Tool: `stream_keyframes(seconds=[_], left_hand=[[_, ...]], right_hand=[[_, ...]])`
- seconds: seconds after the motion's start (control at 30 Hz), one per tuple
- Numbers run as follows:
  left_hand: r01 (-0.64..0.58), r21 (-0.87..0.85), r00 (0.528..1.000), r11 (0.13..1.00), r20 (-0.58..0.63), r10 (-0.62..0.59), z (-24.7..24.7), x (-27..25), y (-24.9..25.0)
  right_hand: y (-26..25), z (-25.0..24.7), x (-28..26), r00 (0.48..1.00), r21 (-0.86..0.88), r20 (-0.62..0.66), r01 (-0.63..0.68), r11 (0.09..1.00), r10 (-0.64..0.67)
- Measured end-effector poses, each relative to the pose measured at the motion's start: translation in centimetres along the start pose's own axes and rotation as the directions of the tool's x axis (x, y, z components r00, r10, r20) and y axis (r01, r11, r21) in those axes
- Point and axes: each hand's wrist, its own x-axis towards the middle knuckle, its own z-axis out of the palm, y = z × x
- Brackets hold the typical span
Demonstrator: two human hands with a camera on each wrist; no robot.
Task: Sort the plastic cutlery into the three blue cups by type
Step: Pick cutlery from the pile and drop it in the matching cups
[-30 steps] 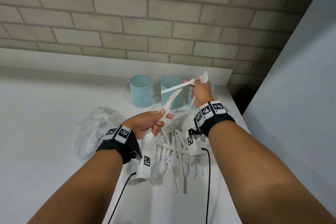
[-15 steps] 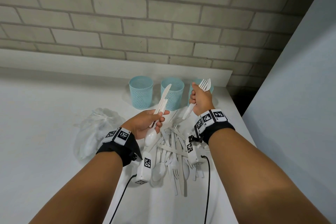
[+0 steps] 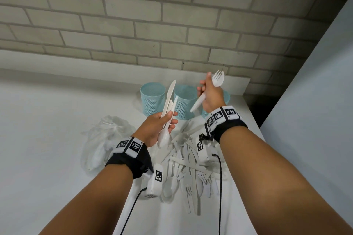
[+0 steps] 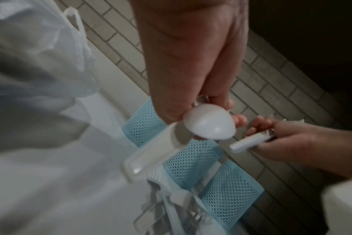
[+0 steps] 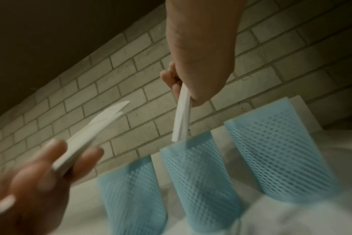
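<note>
Sorting step: right hand (image 3: 210, 95) pinches fork (image 3: 217, 79) above right cup (image 3: 227, 97) at 1 o'clock; left hand (image 3: 154, 128) grips knife (image 3: 169, 94) and spoon (image 3: 163, 137). Next: lower fork handle-first into cup.

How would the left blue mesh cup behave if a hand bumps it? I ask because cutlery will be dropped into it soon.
The left blue mesh cup looks like thin perforated plastic, so probably light and easy to slide on the smooth white table. It stands tall for its base and appears empty, so a sideways knock near the rim might tip it.
</note>
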Motion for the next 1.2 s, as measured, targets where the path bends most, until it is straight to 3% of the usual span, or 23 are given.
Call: stream_keyframes(seconds=[0.2, 0.57, 0.7, 0.8, 0.87, 0.97, 1.03, 1.1, 1.2], left_hand=[[-0.043, -0.032, 0.998, 0.999, -0.045, 0.041, 0.6, 0.5, 0.2], [-0.004, -0.177, 0.998, 0.984, -0.062, -0.007, -0.1, 1.2, 0.2], [0.028, -0.194, 0.997, 0.981, -0.07, -0.042, -0.4, 1.2, 0.0], [0.035, -0.18, 0.995, 0.983, -0.083, -0.05, -0.4, 1.0, 0.0], [0.043, -0.159, 0.995, 0.986, -0.081, -0.056, -0.3, 0.8, 0.2], [0.056, -0.125, 0.996, 0.991, -0.069, -0.065, 0.0, 0.4, 0.7], [0.058, -0.11, 0.996, 0.992, -0.059, -0.065, 0.1, 0.2, 0.9], [0.052, -0.108, 0.997, 0.993, -0.052, -0.058, 0.1, -0.2, 1.2], [0.041, -0.109, 0.997, 0.993, -0.057, -0.047, 0.1, -0.6, 1.4]], right_hand=[[-1.4, 3.7, 1.8, 0.984, 0.042, -0.047, 0.173, 0.984, -0.171], [2.4, 3.3, 4.6, 0.994, -0.21, 0.034, 0.107, 0.972, -0.102], [0.9, 3.3, 4.3, 0.985, -0.229, 0.052, 0.169, 0.959, -0.162], [-0.6, 3.8, 3.6, 0.957, -0.32, 0.089, 0.289, 0.902, -0.276], [-1.2, 4.3, 2.7, 0.894, -0.393, 0.148, 0.446, 0.804, -0.424], [-1.6, 5.1, 0.7, 0.763, -0.48, 0.42, 0.646, 0.594, -0.491], [-1.1, 5.4, 0.0, 0.639, -0.503, 0.662, 0.766, 0.4, -0.391], [-0.8, 5.5, -0.5, 0.528, -0.507, 0.824, 0.849, 0.149, -0.205], [-0.6, 5.4, -1.3, 0.483, -0.472, 0.875, 0.86, -0.193, 0.015]])
